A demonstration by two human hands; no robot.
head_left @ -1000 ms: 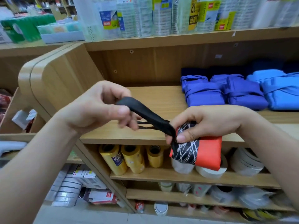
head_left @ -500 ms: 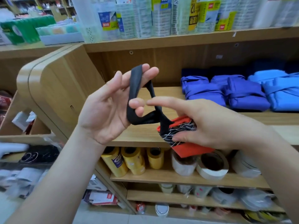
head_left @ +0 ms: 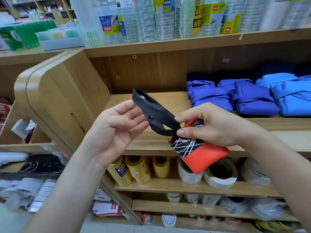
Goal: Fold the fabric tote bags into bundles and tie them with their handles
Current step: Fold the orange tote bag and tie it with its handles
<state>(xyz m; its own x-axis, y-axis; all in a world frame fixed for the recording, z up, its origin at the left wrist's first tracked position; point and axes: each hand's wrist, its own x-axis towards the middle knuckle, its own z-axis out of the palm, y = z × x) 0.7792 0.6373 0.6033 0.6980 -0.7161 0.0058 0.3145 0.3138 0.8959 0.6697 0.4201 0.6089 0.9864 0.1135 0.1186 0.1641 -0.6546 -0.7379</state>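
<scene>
Head view: right hand [head_left: 215, 126] pinches red bundle [head_left: 207, 158], 4 o'clock.
Left hand [head_left: 114, 130]: wide, black handles [head_left: 156, 111] hooked over fingertips [head_left: 131, 105].
Risk: handles may slip off — bundle unrolls.

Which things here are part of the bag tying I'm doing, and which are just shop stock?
Part of the job: red tote bundle, black handles, left hand, right hand, tied blue bundles.

Just lying about: yellow tape rolls, white tape roll, wrapped packs up top.
</scene>
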